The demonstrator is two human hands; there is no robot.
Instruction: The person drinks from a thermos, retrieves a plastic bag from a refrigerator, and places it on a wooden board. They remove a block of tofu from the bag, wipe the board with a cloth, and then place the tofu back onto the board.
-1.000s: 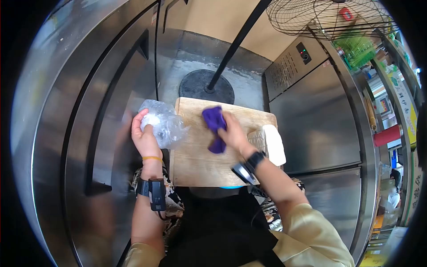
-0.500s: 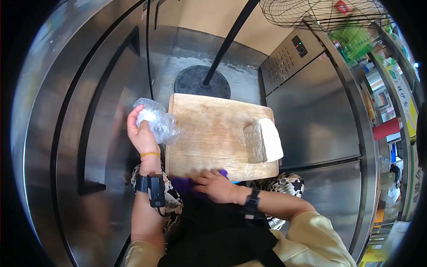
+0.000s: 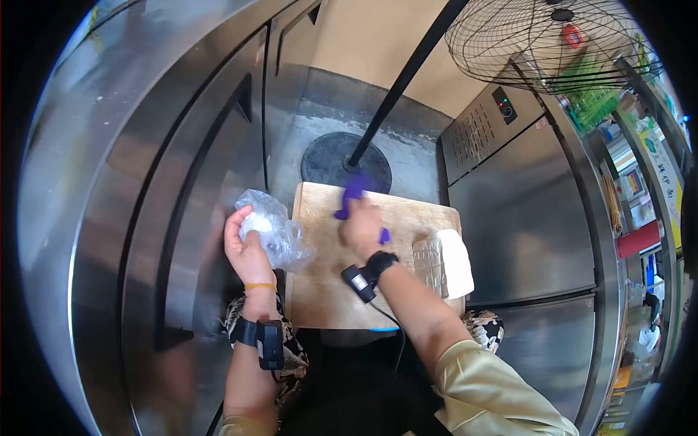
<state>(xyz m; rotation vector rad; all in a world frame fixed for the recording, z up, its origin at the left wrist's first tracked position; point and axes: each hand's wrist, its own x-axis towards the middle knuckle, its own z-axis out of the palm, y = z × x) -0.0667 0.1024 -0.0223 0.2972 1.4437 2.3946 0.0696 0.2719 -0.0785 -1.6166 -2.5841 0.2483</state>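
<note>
Fan base (image 3: 346, 161) just beyond board (image 3: 320, 291); pale block (image 3: 443, 263) at right edge

The cloth (image 3: 354, 195) under my right hand (image 3: 361, 229) is deep purple. The board (image 3: 327, 291) is pale tan wood. My left hand (image 3: 247, 251) grips a clear, glossy bag (image 3: 280, 232). The block (image 3: 443, 263) is white with a grey, ribbed side. My sleeve (image 3: 494, 392) is beige.

Wooden cutting board (image 3: 327, 291) lying across the lap, carrying everything. Purple cloth (image 3: 354, 190) being pressed against its far edge. Ridged block with white wrapping (image 3: 442, 261) sitting at its right edge. Crumpled clear plastic bag (image 3: 280, 236) overhanging its left edge, touching the wood.
</note>
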